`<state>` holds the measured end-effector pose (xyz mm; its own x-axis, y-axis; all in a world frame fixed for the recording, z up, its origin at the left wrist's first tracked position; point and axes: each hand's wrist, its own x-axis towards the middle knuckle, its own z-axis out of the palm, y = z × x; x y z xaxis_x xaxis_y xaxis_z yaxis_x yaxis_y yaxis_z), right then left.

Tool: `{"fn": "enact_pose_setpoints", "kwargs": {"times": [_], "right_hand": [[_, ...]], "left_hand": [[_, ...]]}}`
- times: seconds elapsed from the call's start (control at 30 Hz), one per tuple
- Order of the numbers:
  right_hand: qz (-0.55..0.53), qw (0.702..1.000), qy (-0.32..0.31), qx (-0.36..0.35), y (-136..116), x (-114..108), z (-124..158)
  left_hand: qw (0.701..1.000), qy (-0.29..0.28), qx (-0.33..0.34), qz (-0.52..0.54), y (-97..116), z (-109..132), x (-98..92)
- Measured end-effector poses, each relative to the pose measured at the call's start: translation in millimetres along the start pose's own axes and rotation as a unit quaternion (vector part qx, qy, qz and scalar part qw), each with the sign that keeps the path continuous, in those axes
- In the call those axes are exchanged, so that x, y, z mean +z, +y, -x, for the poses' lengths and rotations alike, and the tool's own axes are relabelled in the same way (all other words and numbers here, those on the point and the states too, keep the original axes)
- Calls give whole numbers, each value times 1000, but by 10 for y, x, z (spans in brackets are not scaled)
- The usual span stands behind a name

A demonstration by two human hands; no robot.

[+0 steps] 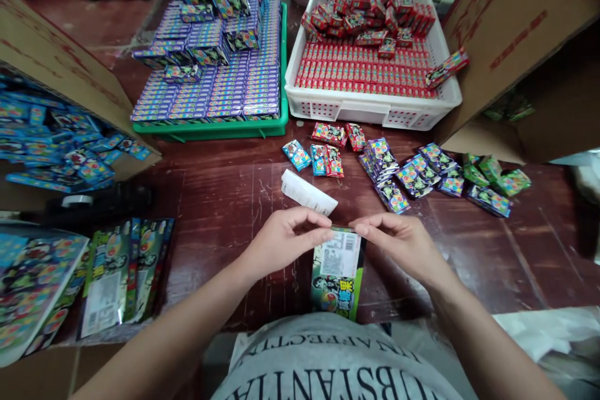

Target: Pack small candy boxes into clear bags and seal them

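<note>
Pouch (pixel 335 294) grn/blk w/ wht label (pixel 338 257) — tray (pixel 262 127) grn, crate (pixel 365 109) wht, tabletop (pixel 210 200) dk red-brn.

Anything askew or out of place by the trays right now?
Yes: one red pack lies slantwise, jutting over the white tray's right rim, while the packs below sit in neat rows. The pouch in hand shows no obvious damage.

A flat green-and-black printed packet (pixel 336 287) sits just below the centre of the frame, held at both upper corners, its long sides running down the picture. A white label (pixel 338 255) (barcode at its upper right) covers the upper part; bold yellowish characters and cartoon artwork fill the lower part.
</note>
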<state>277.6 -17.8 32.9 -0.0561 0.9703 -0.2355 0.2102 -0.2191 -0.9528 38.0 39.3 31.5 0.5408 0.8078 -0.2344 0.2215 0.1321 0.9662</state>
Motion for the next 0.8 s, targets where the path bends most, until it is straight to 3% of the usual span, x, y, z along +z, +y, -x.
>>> {"fn": "enact_pose_setpoints", "kwargs": {"times": [0.13,0.23,0.33,0.43,0.53,0.57,0.63,0.73,0.8], "right_hand": [[9,997,-49,-57,78,-99,-82],[94,987,7,-132,199,-33,-391],[173,975,16,-137,344,112,-759],[183,975,-23,-121,390,131,-977],[140,982,-21,-124,252,-59,-994],[121,984,-30,-126,172,-147,-973],[97,985,-58,-131,-6,-305,-922],[99,984,-40,-143,-190,-416,-856],[60,987,0,-150,-197,-393,-834]], "left_hand": [[999,9,47,-12,-59,35,-12],[996,7,64,-64,-121,16,-45],[986,19,66,-151,-218,13,-132],[957,59,101,-265,-258,5,-266],[921,147,168,-321,-127,-106,-402],[916,166,186,-314,-52,-177,-436],[934,160,198,-250,100,-358,-477],[985,86,128,-84,231,-636,-439],[994,85,74,-10,229,-764,-354]]}}
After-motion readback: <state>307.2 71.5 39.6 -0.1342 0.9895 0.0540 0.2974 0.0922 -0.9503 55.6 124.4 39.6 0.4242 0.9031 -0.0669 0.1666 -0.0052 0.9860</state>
